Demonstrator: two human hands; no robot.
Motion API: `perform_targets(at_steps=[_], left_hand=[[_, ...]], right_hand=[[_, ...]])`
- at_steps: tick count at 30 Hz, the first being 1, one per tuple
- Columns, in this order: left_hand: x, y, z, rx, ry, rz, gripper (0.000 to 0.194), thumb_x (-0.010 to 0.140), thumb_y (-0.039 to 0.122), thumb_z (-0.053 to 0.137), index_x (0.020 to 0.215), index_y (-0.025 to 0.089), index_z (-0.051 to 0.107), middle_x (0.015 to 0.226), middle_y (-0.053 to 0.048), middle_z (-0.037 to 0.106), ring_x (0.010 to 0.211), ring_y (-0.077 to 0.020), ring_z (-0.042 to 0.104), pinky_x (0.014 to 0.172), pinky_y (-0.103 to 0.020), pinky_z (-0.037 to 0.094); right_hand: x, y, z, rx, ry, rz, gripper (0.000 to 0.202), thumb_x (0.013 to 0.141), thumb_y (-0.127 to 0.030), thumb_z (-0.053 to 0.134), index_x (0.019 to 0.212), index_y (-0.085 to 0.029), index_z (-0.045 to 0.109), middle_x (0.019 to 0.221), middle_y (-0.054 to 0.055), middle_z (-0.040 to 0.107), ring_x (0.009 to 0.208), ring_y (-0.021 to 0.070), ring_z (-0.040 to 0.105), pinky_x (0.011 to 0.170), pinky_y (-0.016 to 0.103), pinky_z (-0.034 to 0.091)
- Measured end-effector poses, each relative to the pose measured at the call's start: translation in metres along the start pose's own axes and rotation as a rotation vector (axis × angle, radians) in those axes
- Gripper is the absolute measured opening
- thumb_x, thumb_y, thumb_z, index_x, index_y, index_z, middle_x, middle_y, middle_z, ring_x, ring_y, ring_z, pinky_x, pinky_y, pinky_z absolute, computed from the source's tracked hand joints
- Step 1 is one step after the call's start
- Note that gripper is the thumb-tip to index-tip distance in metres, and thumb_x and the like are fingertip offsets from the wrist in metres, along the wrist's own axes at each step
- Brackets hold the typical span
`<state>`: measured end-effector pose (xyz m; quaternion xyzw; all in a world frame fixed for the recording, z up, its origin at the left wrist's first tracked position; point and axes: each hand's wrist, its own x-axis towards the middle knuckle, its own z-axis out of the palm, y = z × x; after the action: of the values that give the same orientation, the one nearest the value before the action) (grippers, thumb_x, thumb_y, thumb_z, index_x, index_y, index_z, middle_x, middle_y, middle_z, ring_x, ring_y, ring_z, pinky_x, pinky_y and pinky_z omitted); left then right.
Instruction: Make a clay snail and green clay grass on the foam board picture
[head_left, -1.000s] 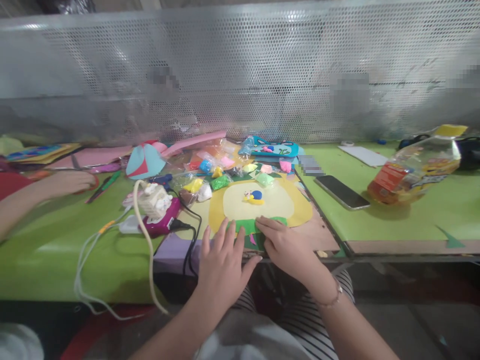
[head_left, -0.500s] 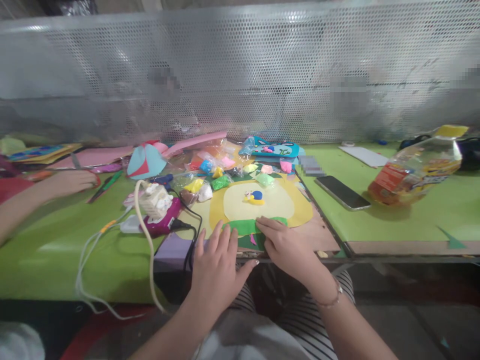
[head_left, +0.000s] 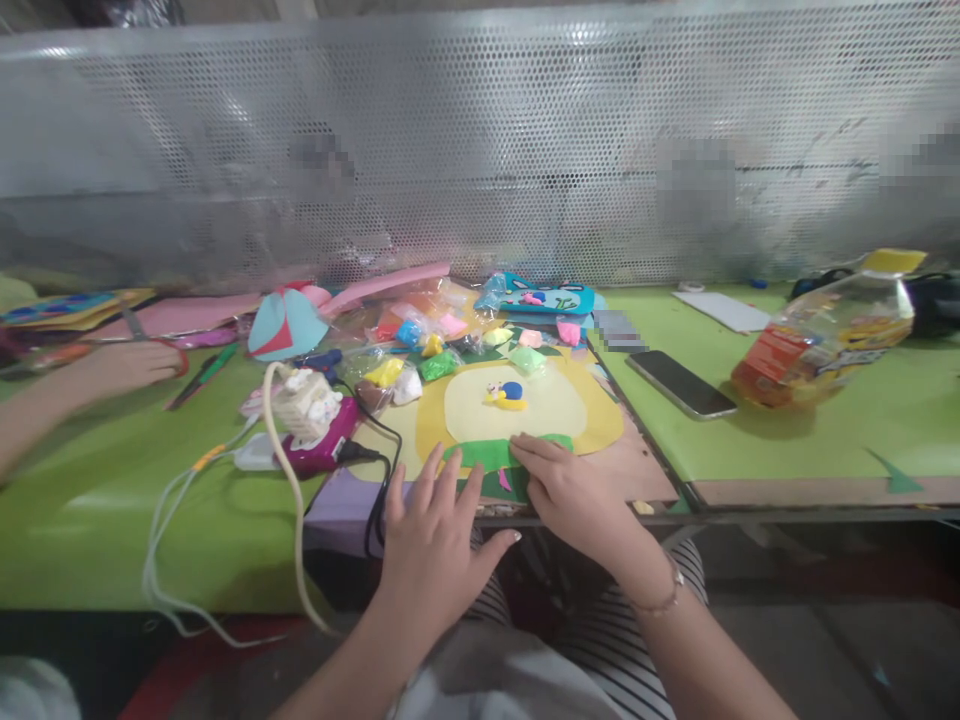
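Note:
A yellow paper shape lies at the table's front edge, with a paler cream oval on it. Near the oval's middle sits a small blue, yellow and white clay figure. Along the lower edge runs a green strip. My right hand rests its fingertips on the strip's right part, fingers stretched out. My left hand is spread open, its fingertips at the strip's left end and the paper's lower left edge. Nothing is held in either hand.
Bagged clay pieces lie behind the paper. A purple power strip with cables is on the left. On the right are a phone and a bottle. Another person's hand is at far left, near scissors.
My left hand's fingers have spread a little wider. My right hand has stayed on the green strip. The whole view has shifted slightly.

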<state>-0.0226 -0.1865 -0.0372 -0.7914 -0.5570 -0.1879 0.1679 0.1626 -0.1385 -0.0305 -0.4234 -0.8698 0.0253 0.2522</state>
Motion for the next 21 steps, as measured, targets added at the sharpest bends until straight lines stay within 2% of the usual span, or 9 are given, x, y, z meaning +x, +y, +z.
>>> perform_targets(at_steps=[8,14,21], left_hand=[[-0.002,-0.006,-0.006,0.012,0.024,0.027,0.057,0.082,0.06,0.047,0.12,0.02,0.061,0.127,-0.014,0.059,0.124,-0.0357,0.046,0.106,-0.059,0.019],[0.003,-0.011,0.001,-0.036,0.039,-0.018,0.055,0.084,0.053,0.048,0.124,0.016,0.058,0.13,-0.014,0.056,0.124,-0.033,0.045,0.107,-0.053,0.022],[0.001,-0.016,0.009,-0.022,0.049,-0.012,0.049,0.084,0.052,0.05,0.121,0.022,0.061,0.129,-0.013,0.056,0.124,-0.033,0.045,0.108,-0.054,0.019]], right_hand=[[-0.002,0.002,0.003,0.0,0.011,0.015,0.046,0.081,-0.004,0.038,0.122,-0.007,0.058,0.128,0.016,0.057,0.119,0.025,0.054,0.1,0.042,0.047],[-0.001,0.001,0.002,0.002,0.015,0.0,0.045,0.081,-0.004,0.036,0.12,-0.008,0.058,0.127,0.017,0.058,0.119,0.0249,0.054,0.101,0.043,0.046],[-0.001,0.001,0.003,-0.003,0.018,-0.002,0.045,0.081,-0.003,0.037,0.12,-0.007,0.058,0.127,0.016,0.058,0.119,0.0243,0.054,0.102,0.041,0.045]])
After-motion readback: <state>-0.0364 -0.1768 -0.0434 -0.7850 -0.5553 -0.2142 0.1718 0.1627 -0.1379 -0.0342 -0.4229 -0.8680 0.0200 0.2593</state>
